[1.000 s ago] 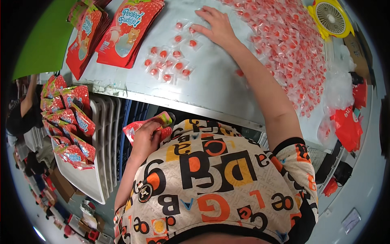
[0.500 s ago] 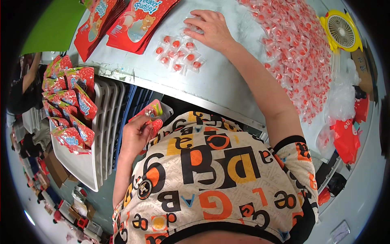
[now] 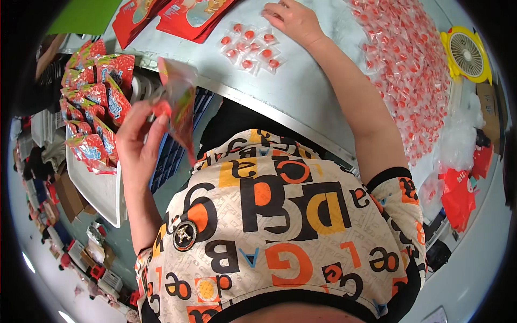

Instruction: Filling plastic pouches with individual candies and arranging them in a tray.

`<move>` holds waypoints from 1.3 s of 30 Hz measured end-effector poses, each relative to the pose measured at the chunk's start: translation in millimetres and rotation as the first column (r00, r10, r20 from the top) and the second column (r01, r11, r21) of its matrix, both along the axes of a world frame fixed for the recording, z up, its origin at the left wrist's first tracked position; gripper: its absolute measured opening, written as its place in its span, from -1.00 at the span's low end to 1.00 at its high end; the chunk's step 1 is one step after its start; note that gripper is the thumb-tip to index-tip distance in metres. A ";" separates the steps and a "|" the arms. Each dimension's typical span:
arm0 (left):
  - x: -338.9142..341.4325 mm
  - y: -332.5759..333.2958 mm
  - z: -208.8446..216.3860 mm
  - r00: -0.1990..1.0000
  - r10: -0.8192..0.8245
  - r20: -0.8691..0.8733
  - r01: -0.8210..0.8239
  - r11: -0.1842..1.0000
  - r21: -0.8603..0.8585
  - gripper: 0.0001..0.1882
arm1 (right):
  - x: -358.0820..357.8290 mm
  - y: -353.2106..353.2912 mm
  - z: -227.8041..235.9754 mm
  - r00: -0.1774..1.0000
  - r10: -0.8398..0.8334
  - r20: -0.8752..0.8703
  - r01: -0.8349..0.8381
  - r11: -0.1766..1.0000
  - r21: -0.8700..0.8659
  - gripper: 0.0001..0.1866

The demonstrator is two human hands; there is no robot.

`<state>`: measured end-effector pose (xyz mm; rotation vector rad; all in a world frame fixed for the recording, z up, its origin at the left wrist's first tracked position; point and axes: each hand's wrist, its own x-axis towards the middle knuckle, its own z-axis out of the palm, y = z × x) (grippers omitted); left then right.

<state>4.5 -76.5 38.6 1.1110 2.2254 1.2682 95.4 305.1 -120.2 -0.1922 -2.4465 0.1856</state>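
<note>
My left hand [image 3: 139,134] is raised beside the tray of pouches, its thumb and fingers pinching a red printed pouch [image 3: 183,97] with a clear-looking part. The pouch hangs upright and is slightly blurred. On the pale table, my right hand [image 3: 295,22] rests with its fingers bent and a little apart. Just left of it lies a small group of clear-wrapped red candies [image 3: 253,47]. Whatever may be under the right fingertips is hidden.
Red printed pouches stand in rows on a stacked white tray [image 3: 99,191] at left. Flat pouches [image 3: 188,24] lie stacked on the table. A large candy pile [image 3: 406,81], a yellow fan [image 3: 467,54] and a red bag [image 3: 458,202] are at right. Another person's arm [image 3: 48,54] shows far left.
My left hand has lifted the pouch from beside my body, up and left toward the tray. My right hand stays by the small candy group. The whole view has shifted slightly.
</note>
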 end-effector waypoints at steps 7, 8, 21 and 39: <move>-19.7 54.1 -20.4 0.974 -0.060 -0.218 0.066 0.998 0.019 -0.80 | 2.4 -19.3 72.2 0.985 -0.035 -0.168 -0.154 0.258 -0.954 -0.82; -20.0 60.0 -23.6 0.970 -0.069 -0.234 0.072 0.997 0.007 -0.79 | 5.8 -37.9 102.3 0.936 0.177 -0.305 -0.347 0.311 -0.885 -0.84; -3.6 112.7 -39.0 0.946 -0.097 -0.310 0.125 0.990 0.071 -0.78 | -8.2 -62.2 164.1 0.832 0.275 0.483 -0.060 0.908 -0.414 -0.62; -6.1 141.5 -47.8 0.958 -0.022 -0.285 0.086 0.973 0.215 -0.81 | -23.3 -54.9 101.1 0.983 0.179 -0.027 -0.139 0.646 -0.750 -0.73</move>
